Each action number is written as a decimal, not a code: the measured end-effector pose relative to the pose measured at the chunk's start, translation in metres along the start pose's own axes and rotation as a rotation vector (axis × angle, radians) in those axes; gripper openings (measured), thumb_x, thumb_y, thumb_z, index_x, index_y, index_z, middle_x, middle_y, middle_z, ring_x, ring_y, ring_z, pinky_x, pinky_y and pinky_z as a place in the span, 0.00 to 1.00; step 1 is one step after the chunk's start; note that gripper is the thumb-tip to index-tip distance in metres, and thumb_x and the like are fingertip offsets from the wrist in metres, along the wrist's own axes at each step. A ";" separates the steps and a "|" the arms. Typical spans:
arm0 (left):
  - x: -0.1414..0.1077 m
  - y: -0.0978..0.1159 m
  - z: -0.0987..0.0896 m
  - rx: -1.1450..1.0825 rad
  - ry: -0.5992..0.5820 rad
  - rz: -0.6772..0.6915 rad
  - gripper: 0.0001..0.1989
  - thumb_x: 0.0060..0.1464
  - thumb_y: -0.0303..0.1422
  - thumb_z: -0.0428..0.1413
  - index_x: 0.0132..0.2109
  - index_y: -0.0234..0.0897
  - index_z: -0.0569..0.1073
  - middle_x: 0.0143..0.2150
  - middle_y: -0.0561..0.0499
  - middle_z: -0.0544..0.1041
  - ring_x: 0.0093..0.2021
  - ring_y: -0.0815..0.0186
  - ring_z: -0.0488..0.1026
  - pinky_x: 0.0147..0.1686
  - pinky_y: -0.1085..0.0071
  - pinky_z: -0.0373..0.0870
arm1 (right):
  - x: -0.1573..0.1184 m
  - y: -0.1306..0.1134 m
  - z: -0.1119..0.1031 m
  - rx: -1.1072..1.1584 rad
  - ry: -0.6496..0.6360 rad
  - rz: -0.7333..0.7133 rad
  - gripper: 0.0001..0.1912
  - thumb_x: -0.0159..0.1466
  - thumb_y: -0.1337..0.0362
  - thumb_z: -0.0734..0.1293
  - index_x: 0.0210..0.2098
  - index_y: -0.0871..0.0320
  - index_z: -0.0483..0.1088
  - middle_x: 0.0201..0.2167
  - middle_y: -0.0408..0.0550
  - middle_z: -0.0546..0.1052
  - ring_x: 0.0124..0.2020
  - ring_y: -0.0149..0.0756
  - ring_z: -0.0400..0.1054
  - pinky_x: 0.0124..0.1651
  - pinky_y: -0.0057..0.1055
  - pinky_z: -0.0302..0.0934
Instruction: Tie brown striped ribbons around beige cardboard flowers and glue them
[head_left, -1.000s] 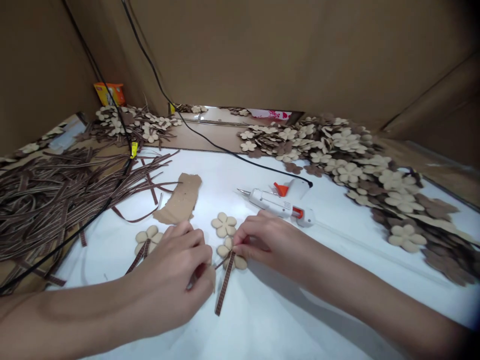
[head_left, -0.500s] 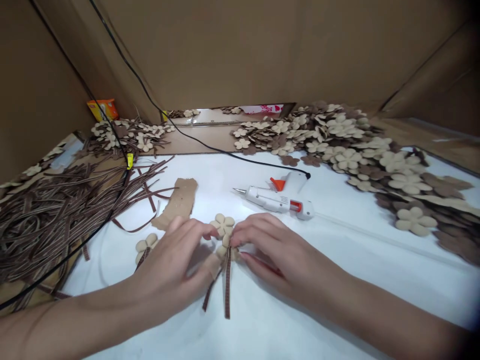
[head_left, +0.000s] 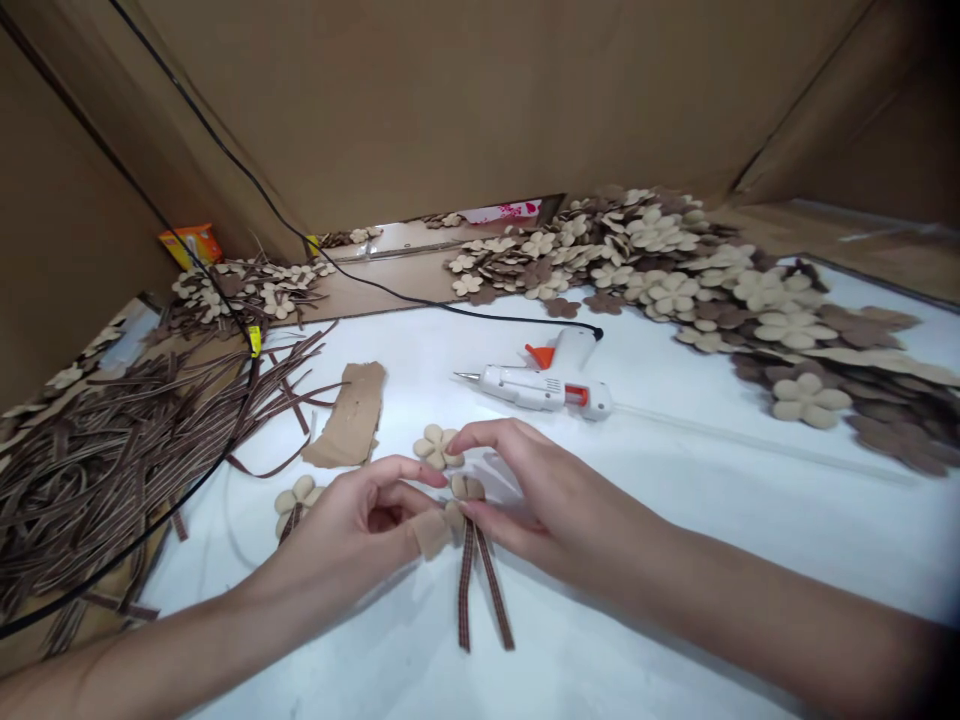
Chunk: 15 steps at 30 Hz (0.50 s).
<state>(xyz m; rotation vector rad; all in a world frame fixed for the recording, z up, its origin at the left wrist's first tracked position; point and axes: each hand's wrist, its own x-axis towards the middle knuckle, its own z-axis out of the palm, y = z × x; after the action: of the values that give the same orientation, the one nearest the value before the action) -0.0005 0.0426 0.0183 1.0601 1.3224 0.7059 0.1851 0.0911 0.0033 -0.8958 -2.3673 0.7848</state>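
Observation:
A beige fabric flower (head_left: 469,488) with two brown stitched ribbon tails (head_left: 487,590) hanging toward me sits between my hands, low over the white table. My left hand (head_left: 390,510) is closed at its left edge, a tan bandage around the thumb. At its right side, my right hand (head_left: 525,490) has its thumb against the flower where the ribbon begins, and its raised index fingertip meets a second beige flower (head_left: 433,447) just beyond. Fingers partly hide the held flower. Left of my left hand lies another ribboned flower (head_left: 296,500), partly covered by the wrist.
A white glue gun (head_left: 525,387) with an orange trigger and long glue stick lies beyond my hands. Brown ribbons (head_left: 150,440) heap at left, beside a torn cardboard piece (head_left: 349,415). Flowers (head_left: 675,270) pile at right. A black cable (head_left: 405,293) crosses the table; cardboard walls surround it.
The ribbon tails have swung rightward and spread apart, and the held flower has turned. My right index finger has lifted away from the ribbon to the farther flower. The camera view has shifted slightly.

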 end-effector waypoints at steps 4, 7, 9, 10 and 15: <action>0.000 0.001 -0.001 -0.060 -0.024 -0.055 0.19 0.46 0.40 0.61 0.43 0.38 0.67 0.27 0.55 0.75 0.25 0.72 0.66 0.27 0.75 0.59 | 0.002 -0.002 0.004 0.235 -0.112 0.089 0.13 0.62 0.70 0.60 0.46 0.54 0.58 0.44 0.47 0.71 0.46 0.34 0.67 0.43 0.31 0.65; 0.001 0.000 -0.001 -0.104 -0.049 -0.102 0.22 0.43 0.39 0.63 0.44 0.37 0.66 0.25 0.55 0.76 0.26 0.71 0.70 0.28 0.75 0.63 | 0.004 -0.005 0.007 0.407 -0.123 0.087 0.14 0.62 0.73 0.59 0.46 0.54 0.58 0.41 0.45 0.71 0.42 0.30 0.68 0.41 0.28 0.65; 0.000 0.002 0.001 -0.142 -0.077 -0.172 0.25 0.41 0.37 0.65 0.46 0.37 0.66 0.28 0.54 0.77 0.29 0.69 0.74 0.31 0.73 0.67 | 0.005 -0.007 0.007 0.501 -0.101 0.080 0.15 0.61 0.75 0.59 0.46 0.54 0.59 0.40 0.45 0.71 0.41 0.29 0.68 0.42 0.28 0.65; 0.000 0.004 0.002 -0.155 -0.087 -0.208 0.26 0.41 0.36 0.65 0.47 0.37 0.66 0.30 0.53 0.78 0.31 0.68 0.76 0.33 0.73 0.69 | 0.006 -0.008 0.005 0.533 -0.084 0.078 0.14 0.61 0.75 0.59 0.45 0.54 0.59 0.40 0.45 0.71 0.41 0.29 0.68 0.43 0.28 0.65; -0.003 0.018 0.007 -0.120 -0.046 -0.345 0.23 0.44 0.38 0.63 0.47 0.34 0.69 0.40 0.47 0.79 0.33 0.67 0.77 0.35 0.72 0.72 | -0.004 -0.003 -0.015 0.171 0.125 0.170 0.06 0.64 0.66 0.58 0.41 0.55 0.63 0.39 0.46 0.71 0.42 0.35 0.66 0.44 0.35 0.63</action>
<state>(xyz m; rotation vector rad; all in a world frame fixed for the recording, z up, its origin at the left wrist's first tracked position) 0.0086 0.0452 0.0354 0.7230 1.3619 0.4913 0.1958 0.0914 0.0152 -1.0501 -2.1014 0.9526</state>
